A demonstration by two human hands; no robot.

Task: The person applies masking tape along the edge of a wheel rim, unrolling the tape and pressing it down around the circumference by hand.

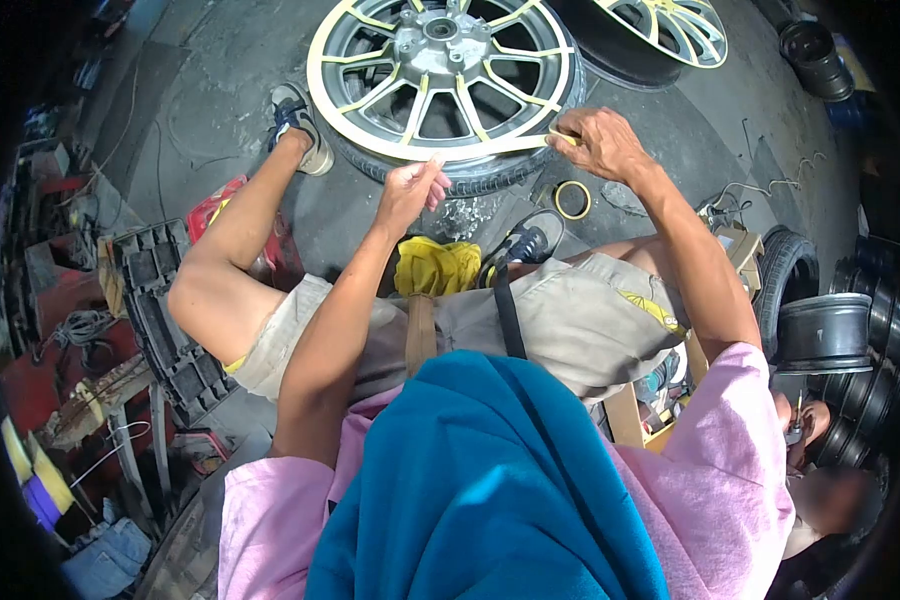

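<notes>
A wheel rim (441,65) mounted in a black tyre (470,186) lies flat on the floor in front of me. Yellowish masking tape (515,145) follows its front edge, and strips of it cover the spokes. My right hand (602,143) is closed at the rim's right side around the end of this tape, with what looks like a small roll partly hidden in the fingers. The tape runs taut from there to my left hand (413,196), whose thumb and fingers pinch it at the front edge of the rim.
A roll of tape (572,200) lies on the floor by my shoe. Another taped rim (675,30) is at the back right. Yellow cloth (438,266) hangs between my legs. Tyres and a bare rim (823,333) stand at right, near another person's hand (812,420). Clutter lies left.
</notes>
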